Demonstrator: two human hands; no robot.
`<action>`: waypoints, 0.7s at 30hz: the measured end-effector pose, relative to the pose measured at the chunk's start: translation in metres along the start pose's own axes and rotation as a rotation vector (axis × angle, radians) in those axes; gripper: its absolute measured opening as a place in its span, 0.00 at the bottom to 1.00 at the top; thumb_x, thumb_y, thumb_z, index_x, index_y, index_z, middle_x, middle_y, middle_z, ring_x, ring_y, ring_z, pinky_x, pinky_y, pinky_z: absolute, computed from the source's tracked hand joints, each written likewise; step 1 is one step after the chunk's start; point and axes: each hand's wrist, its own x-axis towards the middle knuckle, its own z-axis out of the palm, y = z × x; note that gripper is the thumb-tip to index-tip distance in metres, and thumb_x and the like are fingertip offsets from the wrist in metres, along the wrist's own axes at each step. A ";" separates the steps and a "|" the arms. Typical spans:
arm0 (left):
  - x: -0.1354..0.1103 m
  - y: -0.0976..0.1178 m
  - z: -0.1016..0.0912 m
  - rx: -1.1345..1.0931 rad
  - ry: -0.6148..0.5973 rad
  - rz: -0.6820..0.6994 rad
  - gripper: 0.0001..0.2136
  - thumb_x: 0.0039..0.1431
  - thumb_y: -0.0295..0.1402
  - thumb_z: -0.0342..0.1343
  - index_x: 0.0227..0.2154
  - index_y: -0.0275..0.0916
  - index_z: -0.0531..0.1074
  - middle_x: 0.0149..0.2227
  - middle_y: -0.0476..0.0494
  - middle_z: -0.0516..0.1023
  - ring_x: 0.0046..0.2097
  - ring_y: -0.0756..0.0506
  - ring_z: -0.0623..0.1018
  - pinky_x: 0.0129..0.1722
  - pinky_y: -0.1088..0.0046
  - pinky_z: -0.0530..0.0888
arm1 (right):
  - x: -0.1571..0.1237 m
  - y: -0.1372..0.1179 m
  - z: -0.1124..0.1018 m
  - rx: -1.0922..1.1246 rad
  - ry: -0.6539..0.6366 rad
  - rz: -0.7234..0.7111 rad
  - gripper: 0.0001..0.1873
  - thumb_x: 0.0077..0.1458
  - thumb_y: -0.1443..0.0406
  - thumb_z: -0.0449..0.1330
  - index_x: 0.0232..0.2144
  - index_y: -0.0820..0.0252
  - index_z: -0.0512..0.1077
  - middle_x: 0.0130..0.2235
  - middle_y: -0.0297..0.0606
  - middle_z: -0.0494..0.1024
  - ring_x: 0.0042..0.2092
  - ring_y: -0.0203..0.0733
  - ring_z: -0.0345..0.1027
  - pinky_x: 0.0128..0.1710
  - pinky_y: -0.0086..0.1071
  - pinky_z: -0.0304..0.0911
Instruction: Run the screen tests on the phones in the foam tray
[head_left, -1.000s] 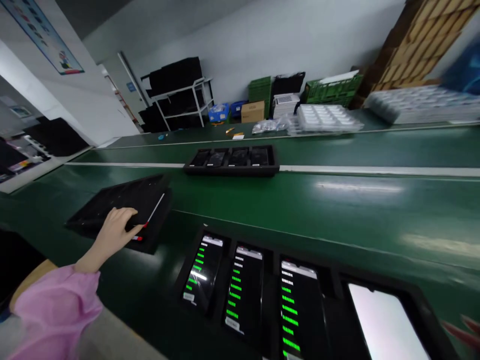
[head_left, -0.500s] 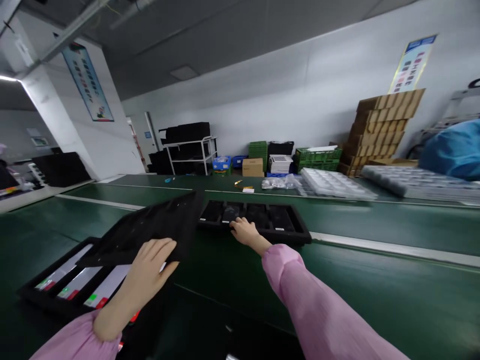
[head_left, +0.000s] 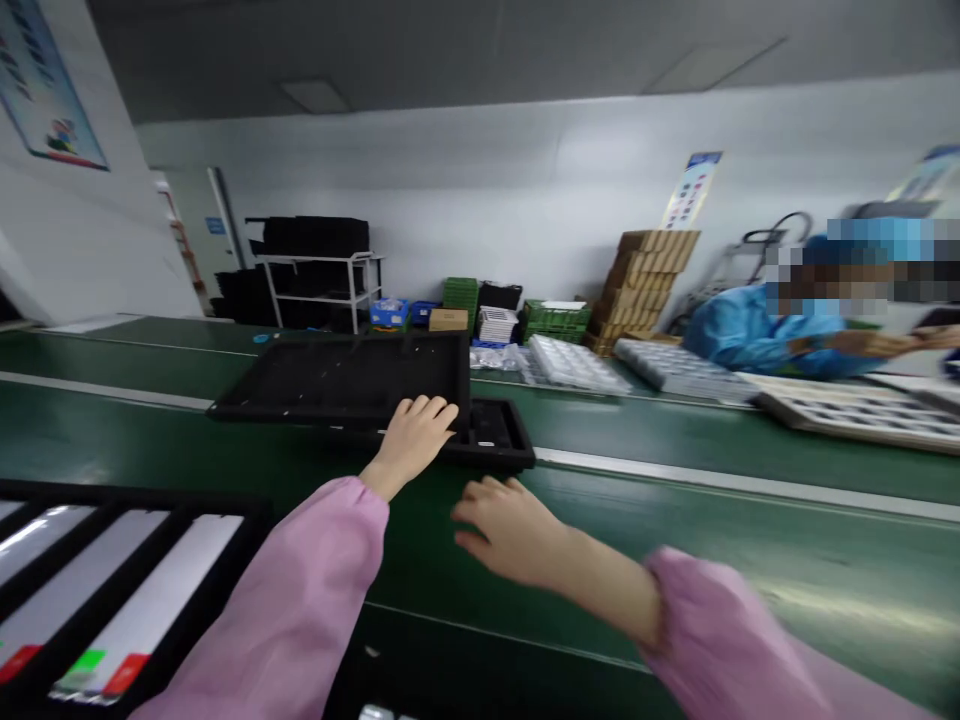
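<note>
My left hand (head_left: 420, 435) grips the near right edge of a black foam tray (head_left: 345, 375), its thumb underneath. That tray is held tilted above a second black tray (head_left: 517, 440) on the green bench and hides most of it; one compartment with a small white label shows at the right. My right hand (head_left: 510, 525) hovers over the bench just in front of the second tray, fingers apart and slightly curled, holding nothing. At lower left, another black tray (head_left: 247, 510) carries long white pieces (head_left: 169, 580) with green and red ends.
Clear plastic trays (head_left: 574, 365) and grey trays (head_left: 660, 370) lie along the far side of the bench. A co-worker in blue (head_left: 731, 330) sits at the right beside a pale tray (head_left: 847, 410). A white strip (head_left: 675, 480) runs along the green surface (head_left: 825, 590).
My left hand has carried the black tray right and forward, from over the lower-left tray to over the far one. My right hand has come off the far tray. The view has turned right.
</note>
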 end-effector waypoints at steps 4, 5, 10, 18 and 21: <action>0.054 0.065 0.037 -0.144 -0.121 0.024 0.15 0.69 0.40 0.60 0.53 0.38 0.74 0.54 0.40 0.77 0.54 0.41 0.78 0.56 0.53 0.78 | -0.137 0.000 0.012 0.008 0.018 0.042 0.06 0.65 0.60 0.63 0.41 0.50 0.80 0.43 0.36 0.82 0.46 0.47 0.76 0.45 0.41 0.70; 0.058 0.080 0.040 -0.178 -0.162 0.030 0.17 0.69 0.41 0.61 0.54 0.38 0.74 0.55 0.39 0.77 0.55 0.40 0.78 0.56 0.52 0.77 | -0.169 0.003 0.017 0.028 0.089 0.055 0.06 0.65 0.61 0.63 0.41 0.49 0.80 0.41 0.36 0.82 0.44 0.46 0.76 0.43 0.39 0.70; 0.026 0.130 0.018 -0.354 -0.302 0.135 0.32 0.71 0.45 0.56 0.70 0.34 0.59 0.73 0.27 0.60 0.73 0.31 0.60 0.72 0.42 0.58 | -0.314 0.032 0.038 0.316 0.305 0.312 0.15 0.71 0.55 0.55 0.49 0.45 0.81 0.45 0.39 0.84 0.45 0.46 0.79 0.41 0.40 0.74; -0.107 0.195 -0.070 -0.549 -0.596 0.360 0.19 0.74 0.44 0.45 0.50 0.46 0.80 0.51 0.43 0.81 0.53 0.40 0.78 0.60 0.53 0.72 | -0.383 0.042 0.118 0.416 0.337 0.532 0.22 0.73 0.52 0.50 0.46 0.51 0.82 0.53 0.46 0.80 0.53 0.48 0.76 0.49 0.42 0.75; -0.134 0.233 -0.062 -0.392 -0.602 0.323 0.19 0.74 0.40 0.44 0.45 0.44 0.81 0.51 0.40 0.79 0.55 0.38 0.76 0.64 0.45 0.68 | -0.355 0.052 0.142 0.291 0.315 0.487 0.21 0.72 0.53 0.51 0.49 0.51 0.81 0.62 0.49 0.74 0.61 0.58 0.66 0.55 0.56 0.70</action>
